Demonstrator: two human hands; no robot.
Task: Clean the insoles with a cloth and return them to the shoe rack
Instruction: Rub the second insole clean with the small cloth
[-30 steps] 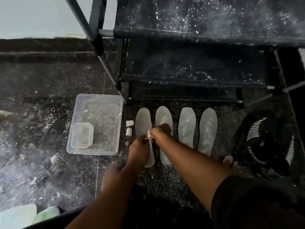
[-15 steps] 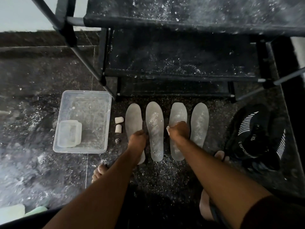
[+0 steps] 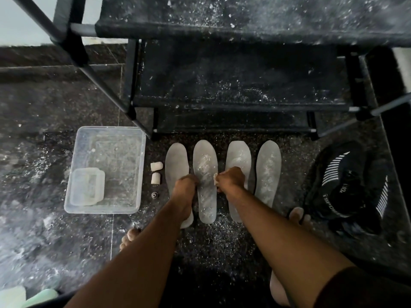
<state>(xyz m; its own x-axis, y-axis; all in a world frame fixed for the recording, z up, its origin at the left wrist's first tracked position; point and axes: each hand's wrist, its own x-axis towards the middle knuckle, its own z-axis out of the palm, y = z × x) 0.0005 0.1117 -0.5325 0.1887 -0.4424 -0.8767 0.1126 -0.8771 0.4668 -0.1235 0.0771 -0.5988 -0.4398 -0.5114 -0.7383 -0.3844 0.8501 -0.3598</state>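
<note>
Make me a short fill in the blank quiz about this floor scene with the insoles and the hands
1. ____ insoles lie side by side on the floor in front of the shoe rack.
2. The clear plastic tub sits to the ____ of the insoles.
3. The small pale wad is held in the ____ hand.
4. The left hand rests on the ____ insole.

Missing words: four; left; right; leftmost

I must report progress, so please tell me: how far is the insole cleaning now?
Done: nothing clearly; all four insoles lie on the floor, still powdery. In hand: the right hand holds a small pale wad at the second insole; the left hand rests on the first. Left: wiping and returning them to the shoe rack.
</note>
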